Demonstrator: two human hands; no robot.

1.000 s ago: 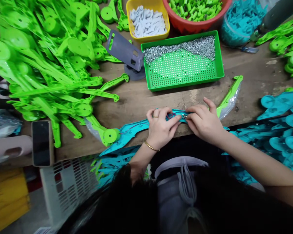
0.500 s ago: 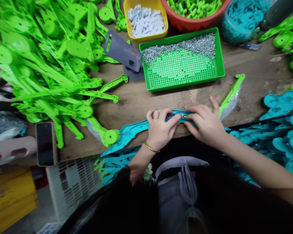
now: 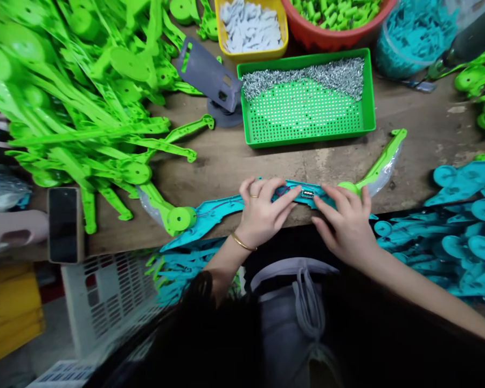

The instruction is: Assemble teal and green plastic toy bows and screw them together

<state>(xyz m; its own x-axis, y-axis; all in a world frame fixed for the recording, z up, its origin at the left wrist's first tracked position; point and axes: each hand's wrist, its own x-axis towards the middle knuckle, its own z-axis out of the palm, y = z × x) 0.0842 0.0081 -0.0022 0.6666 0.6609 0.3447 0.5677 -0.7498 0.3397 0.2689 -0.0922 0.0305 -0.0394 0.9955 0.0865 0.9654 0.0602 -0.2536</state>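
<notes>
A toy bow with a blue middle (image 3: 218,210) and green limbs lies across the near part of the table, its inner side up. Thin dark reddish wires run along the blue part. In its middle sits a small shiny metal piece (image 3: 307,193) in a rectangular slot. My left hand (image 3: 262,210) is closed round the blue part, its index fingertip just left of that piece. To the right, my right hand (image 3: 345,218) has its fingers spread, fingertips resting on the blue part and thumb apart near its lower edge. Its palm holds nothing visible.
Behind the bow stands a green tray (image 3: 307,141) of small screws. Farther back are a yellow tub (image 3: 253,54), a red bowl (image 3: 335,37) and a clear tub (image 3: 404,62) of parts. Green limbs (image 3: 84,108) pile up left; a phone (image 3: 64,225) lies at the table edge.
My right hand has shifted right and down, its fingers spreading away from the metal piece, which now shows more fully. My left hand keeps its hold. The whole view has shifted slightly.
</notes>
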